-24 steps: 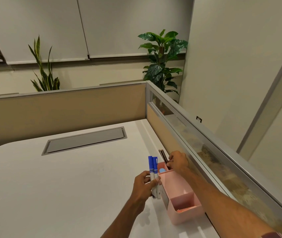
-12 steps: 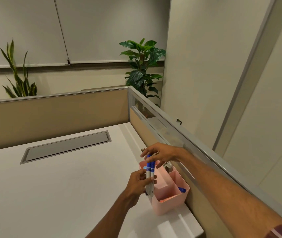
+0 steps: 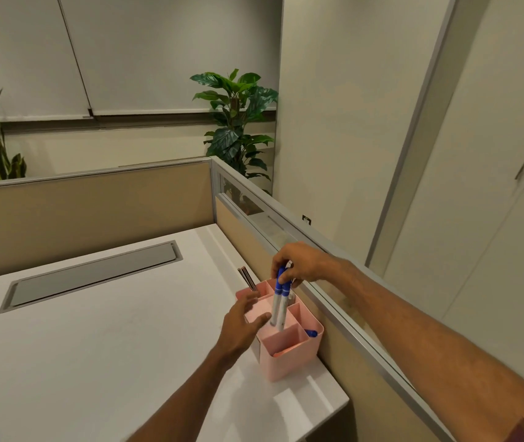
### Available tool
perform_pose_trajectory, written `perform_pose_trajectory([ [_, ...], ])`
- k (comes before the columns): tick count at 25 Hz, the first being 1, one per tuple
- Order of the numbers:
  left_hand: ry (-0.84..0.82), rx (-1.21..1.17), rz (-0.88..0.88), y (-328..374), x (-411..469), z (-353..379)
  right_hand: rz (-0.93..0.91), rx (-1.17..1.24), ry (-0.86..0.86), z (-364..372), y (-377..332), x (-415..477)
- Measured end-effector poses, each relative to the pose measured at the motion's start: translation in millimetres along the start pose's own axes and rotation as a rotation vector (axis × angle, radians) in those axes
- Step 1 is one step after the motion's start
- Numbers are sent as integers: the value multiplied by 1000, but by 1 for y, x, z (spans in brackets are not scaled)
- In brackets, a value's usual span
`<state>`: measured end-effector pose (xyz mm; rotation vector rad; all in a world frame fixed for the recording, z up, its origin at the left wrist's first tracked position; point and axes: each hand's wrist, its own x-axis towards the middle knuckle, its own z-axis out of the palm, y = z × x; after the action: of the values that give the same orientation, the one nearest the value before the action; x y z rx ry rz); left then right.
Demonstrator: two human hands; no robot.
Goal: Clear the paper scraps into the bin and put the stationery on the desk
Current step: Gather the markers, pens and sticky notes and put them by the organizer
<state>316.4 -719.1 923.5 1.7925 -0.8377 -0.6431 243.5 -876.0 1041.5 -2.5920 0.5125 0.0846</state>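
A pink desk organiser [image 3: 286, 362] with several compartments stands on the white desk [image 3: 110, 346] against the right partition. My right hand [image 3: 302, 263] pinches the blue caps of two white markers [image 3: 278, 309], which stand upright with their lower ends inside a middle compartment. My left hand [image 3: 241, 323] hovers open just left of the organiser, fingers spread near its rim, holding nothing. Two dark pens [image 3: 248, 279] stick up from the far compartment. A blue item [image 3: 311, 332] lies in a right-hand compartment.
A grey cable-tray lid [image 3: 94, 272] is set into the desk at the back. Beige partitions [image 3: 94, 202] wall the desk at the back and right. The desk's front right corner [image 3: 340, 400] is close to the organiser. Potted plants [image 3: 238, 122] stand behind the partitions.
The two markers passed from my left hand to my right hand and now stand in the organiser. My left hand has let go and opened. The view shifted right.
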Motion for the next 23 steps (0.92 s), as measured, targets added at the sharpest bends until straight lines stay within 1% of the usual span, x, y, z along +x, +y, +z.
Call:
perform_pose_trajectory([
  [2,3,102,4,-11,-1,2,31,-129,64,2,6,-5],
  [4,-41,193,-8,-22,-2,6,87,-197,101,8,13,-7],
  [7,-90,260,-34,-31,-2,15,175,-227,98,19,21,-7],
  [10,-88,299,-36,-39,-2,20,229,-216,110,33,29,-5],
  [12,-81,318,-24,-43,-1,21,246,-153,162,46,37,-2],
  [15,-62,320,-7,-46,-1,21,320,-39,227,74,46,1],
  [18,-69,351,16,-50,0,21,425,186,337,102,58,-2],
  [20,-98,479,54,-53,-2,19,495,305,388,113,62,-8],
  [23,-147,804,175,-57,-2,16,469,321,367,122,63,-14],
])
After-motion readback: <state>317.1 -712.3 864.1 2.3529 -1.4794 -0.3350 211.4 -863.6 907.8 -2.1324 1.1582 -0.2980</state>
